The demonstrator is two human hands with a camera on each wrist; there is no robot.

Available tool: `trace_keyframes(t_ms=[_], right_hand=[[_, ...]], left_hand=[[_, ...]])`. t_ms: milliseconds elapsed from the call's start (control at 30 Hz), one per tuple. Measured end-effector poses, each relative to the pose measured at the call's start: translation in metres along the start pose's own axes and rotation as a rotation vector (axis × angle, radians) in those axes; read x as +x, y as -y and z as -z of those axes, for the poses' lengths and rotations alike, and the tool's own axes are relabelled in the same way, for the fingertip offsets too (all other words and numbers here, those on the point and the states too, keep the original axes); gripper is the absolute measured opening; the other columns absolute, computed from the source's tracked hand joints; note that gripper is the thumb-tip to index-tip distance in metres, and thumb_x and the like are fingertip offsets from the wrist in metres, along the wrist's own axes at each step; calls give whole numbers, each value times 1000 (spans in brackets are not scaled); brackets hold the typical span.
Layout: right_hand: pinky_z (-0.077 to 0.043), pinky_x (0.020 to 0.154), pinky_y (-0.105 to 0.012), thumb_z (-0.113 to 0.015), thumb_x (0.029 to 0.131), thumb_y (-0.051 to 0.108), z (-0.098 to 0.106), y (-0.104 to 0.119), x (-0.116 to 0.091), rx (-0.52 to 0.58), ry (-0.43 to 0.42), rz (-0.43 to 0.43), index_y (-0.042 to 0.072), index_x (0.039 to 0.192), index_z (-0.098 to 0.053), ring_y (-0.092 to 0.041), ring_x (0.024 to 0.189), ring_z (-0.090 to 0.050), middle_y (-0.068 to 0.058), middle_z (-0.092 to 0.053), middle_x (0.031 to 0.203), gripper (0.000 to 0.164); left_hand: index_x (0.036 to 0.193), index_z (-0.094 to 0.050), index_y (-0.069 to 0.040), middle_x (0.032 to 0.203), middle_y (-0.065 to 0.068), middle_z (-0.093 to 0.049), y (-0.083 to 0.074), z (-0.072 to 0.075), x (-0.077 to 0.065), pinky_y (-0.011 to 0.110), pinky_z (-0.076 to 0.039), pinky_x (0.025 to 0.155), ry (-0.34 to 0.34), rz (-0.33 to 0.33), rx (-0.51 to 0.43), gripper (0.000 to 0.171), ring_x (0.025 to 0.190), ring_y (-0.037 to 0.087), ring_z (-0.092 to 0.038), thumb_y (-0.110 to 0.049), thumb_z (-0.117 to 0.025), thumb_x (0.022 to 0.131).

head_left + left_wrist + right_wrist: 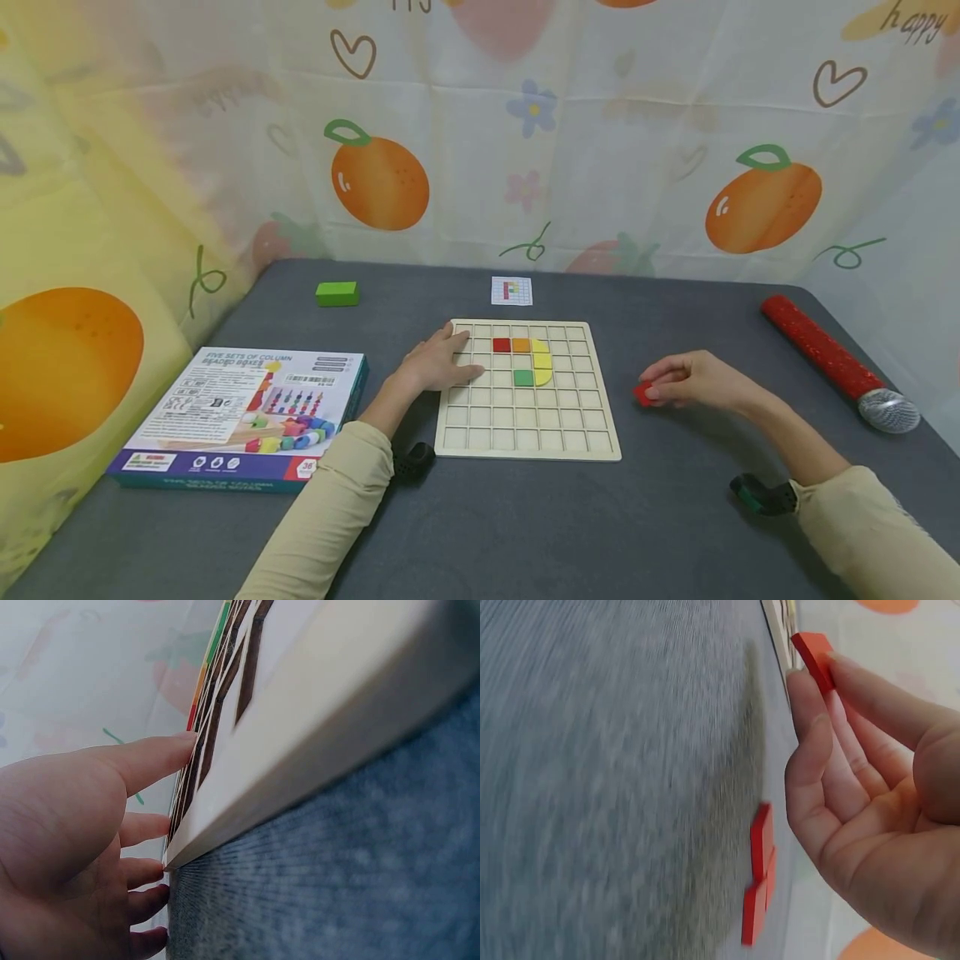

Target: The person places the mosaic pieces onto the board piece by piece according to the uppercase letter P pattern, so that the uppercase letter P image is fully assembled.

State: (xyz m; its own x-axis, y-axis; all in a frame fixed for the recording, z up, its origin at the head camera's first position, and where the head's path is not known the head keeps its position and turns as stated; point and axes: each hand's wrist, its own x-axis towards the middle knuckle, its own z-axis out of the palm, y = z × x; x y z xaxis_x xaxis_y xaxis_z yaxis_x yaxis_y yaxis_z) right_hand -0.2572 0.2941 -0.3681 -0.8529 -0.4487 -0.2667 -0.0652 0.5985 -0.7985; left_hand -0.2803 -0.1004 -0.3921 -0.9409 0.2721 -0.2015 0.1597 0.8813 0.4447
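A pale gridded board lies on the dark table, with a red tile, an orange tile, yellow pieces with curved edges and a green tile in its cells. At the board's left edge, my left hand rests with fingers spread, thumb touching the grid. To the right of the board, my right hand pinches a small red tile between thumb and fingers, above the table. Loose red tiles lie below that hand in the right wrist view; the head view hides them.
Behind the board lies a small pattern card. A green block sits at the back left, and a boxed set lies at the left. On the right is a red microphone. A printed curtain hangs behind the table.
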Motion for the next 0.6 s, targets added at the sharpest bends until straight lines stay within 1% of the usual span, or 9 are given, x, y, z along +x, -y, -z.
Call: trace_keyframes(t_ms=[100,200,300,367,500,600], right_hand=[[-51,76,-34,-70,89,25,-6,3,8,2,-20,-20,-5,118,-61,-19,90,-67,-7,-70,96,43],[-51,77,-34,-70,89,25,-13,6,15,29,-35,-25,-4,121,-60,-19,91,-66,-7,-70,97,44],[-52,77,-33,-68,90,22,-20,9,22,69,-44,-18,-5,125,-57,-20,90,-66,-9,-70,98,45],[-53,76,-33,-68,90,19,-24,12,26,104,-58,-12,-6,125,-57,-21,88,-66,-10,-69,98,44],[-54,75,-32,-69,89,16,-33,19,33,154,-79,-4,-8,121,-59,-21,87,-66,-11,-69,100,41],[-54,77,-33,-69,89,17,-38,23,37,177,-84,-10,-8,121,-59,-21,89,-67,-12,-69,101,41]], left_hand=[[151,-29,-10,157,16,-12,-1,0,0,53,-13,111,-5,-3,2,73,143,32,-11,-44,-58,93],[151,-29,-10,157,16,-12,-1,0,-1,55,-14,110,-6,0,-2,74,143,32,-11,-44,-58,93],[151,-29,-10,157,16,-12,-1,-1,-1,57,-14,109,-6,4,-3,74,143,34,-12,-44,-58,92],[151,-29,-10,157,17,-12,-1,-1,-1,58,-15,109,-6,5,-2,74,143,34,-12,-44,-58,92],[151,-29,-9,157,17,-12,0,-1,0,57,-14,109,-5,-3,-1,73,143,32,-12,-44,-58,93],[151,-29,-9,157,16,-11,0,0,-1,55,-14,110,2,-11,6,73,143,31,-11,-44,-57,93]])
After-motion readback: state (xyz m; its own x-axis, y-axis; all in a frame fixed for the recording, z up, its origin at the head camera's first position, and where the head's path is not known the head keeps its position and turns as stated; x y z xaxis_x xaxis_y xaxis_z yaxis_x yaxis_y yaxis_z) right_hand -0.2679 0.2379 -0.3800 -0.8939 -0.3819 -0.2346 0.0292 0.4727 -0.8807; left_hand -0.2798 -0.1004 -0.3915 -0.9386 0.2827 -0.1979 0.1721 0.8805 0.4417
